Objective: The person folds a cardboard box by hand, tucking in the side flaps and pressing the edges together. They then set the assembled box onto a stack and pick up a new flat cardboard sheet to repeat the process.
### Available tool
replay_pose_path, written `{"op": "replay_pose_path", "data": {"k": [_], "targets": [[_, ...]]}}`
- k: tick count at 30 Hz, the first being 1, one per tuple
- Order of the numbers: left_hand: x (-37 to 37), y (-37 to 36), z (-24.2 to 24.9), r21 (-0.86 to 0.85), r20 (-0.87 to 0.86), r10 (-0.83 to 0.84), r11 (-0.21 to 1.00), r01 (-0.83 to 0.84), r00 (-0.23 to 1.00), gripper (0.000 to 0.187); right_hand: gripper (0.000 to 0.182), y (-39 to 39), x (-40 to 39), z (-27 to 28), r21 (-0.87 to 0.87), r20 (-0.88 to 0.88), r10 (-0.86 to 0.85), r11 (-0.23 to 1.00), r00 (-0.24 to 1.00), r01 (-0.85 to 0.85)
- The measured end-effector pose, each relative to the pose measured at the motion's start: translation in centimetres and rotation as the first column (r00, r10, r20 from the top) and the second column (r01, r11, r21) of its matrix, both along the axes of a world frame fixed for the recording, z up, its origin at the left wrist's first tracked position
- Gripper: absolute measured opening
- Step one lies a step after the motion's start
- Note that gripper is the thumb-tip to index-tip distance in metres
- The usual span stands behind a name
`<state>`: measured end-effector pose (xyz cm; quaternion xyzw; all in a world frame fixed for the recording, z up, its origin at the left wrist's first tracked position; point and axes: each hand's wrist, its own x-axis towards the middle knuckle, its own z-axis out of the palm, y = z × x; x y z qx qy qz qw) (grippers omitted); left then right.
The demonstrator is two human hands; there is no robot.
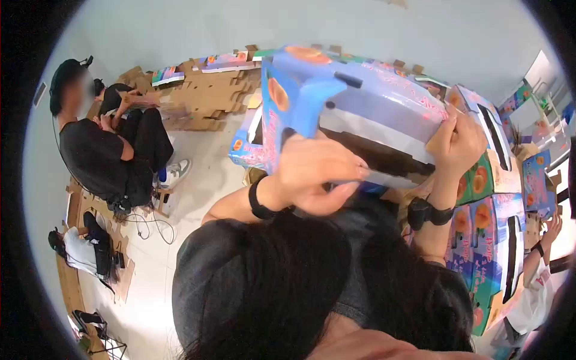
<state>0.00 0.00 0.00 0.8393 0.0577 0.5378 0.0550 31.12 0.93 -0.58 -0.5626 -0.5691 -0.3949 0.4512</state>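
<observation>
A blue and pink printed cardboard box (pixel 384 90) is tilted up in front of me, with a dark slot-like opening facing me. My right hand (pixel 459 141) pinches the box's right edge. At the box's lower left is my left hand (pixel 318 171), its fingers curled and slightly blurred; whether it grips a flap cannot be made out. A loose blue flap (pixel 315 102) stands up at the box's left end, above my left wrist. Both wrists wear black bands.
Stacked printed boxes (pixel 483 234) stand close on my right. Flattened cardboard (pixel 204 96) lies on the floor ahead. A seated person in black (pixel 96 150) is at the left, with others beyond and below. Another person's hand (pixel 549 231) shows at far right.
</observation>
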Motion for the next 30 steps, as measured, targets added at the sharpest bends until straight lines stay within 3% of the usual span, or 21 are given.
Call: {"op": "replay_pose_path", "data": {"k": [3, 5, 8, 9, 10, 12, 15, 17, 19, 21, 30], "targets": [[-0.1, -2.8, 3.9, -0.017, -0.158, -0.016, 1.0, 0.013, 0.987, 0.012, 0.02, -0.5, 1.7, -0.3, 0.03, -0.05, -0.074, 0.997, 0.996, 0.076], [0.0, -3.7, 4.4, -0.166, -0.198, -0.318, 0.943, 0.288, 0.927, 0.013, 0.021, -1.5, 1.9, -0.6, 0.015, -0.058, -0.095, 0.995, 0.994, 0.096], [-0.6, -2.9, 5.1, 0.203, -0.023, -0.344, 0.918, 0.341, 0.939, 0.019, 0.022, -2.1, 2.1, -0.8, 0.033, -0.051, -0.083, 0.996, 0.995, 0.085], [-1.1, -2.3, 5.4, 0.387, 0.079, -0.236, 0.902, 0.189, 0.969, 0.017, 0.022, -2.2, 2.2, -0.8, 0.04, -0.066, -0.057, 0.997, 0.996, 0.06], [-1.8, -1.9, 5.2, 0.447, 0.196, -0.134, 0.894, 0.033, 0.971, 0.018, 0.022, -2.3, 2.2, -0.8, 0.046, -0.082, -0.032, 0.998, 0.996, 0.035], [-2.9, -1.9, 4.5, 0.35, 0.404, 0.106, 0.9, -0.261, 0.908, 0.022, 0.022, -2.8, 2.2, -0.9, 0.043, -0.094, 0.0, 0.999, 0.996, 0.004], [-2.7, -1.4, 5.7, 0.311, 0.315, 0.405, 0.81, -0.497, 0.858, 0.025, 0.023, -4.1, 1.1, -0.9, 0.055, -0.079, 0.049, 0.998, 0.996, -0.044], [-2.3, 0.0, 5.6, 0.341, 0.2, 0.407, 0.824, -0.452, 0.891, 0.012, 0.023, -4.8, 0.3, -0.9, 0.1, -0.043, 0.121, 0.988, 0.992, -0.116], [-1.2, 1.3, 4.4, 0.396, 0.14, 0.388, 0.821, -0.411, 0.911, 0.013, 0.025, -5.6, -0.3, -1.3, 0.076, -0.039, 0.098, 0.993, 0.994, -0.095], [-0.4, 1.2, 3.3, 0.433, 0.143, 0.501, 0.744, -0.509, 0.854, 0.011, 0.025, -6.1, -0.9, -1.4, 0.078, -0.014, 0.055, 0.995, 0.998, -0.054], [-0.4, 3.9, 2.7, 0.383, 0.127, 0.454, 0.797, -0.466, 0.882, 0.005, 0.02, -5.6, -1.7, -0.9, 0.06, 0.019, 0.02, 0.998, 1.0, -0.021]]}}
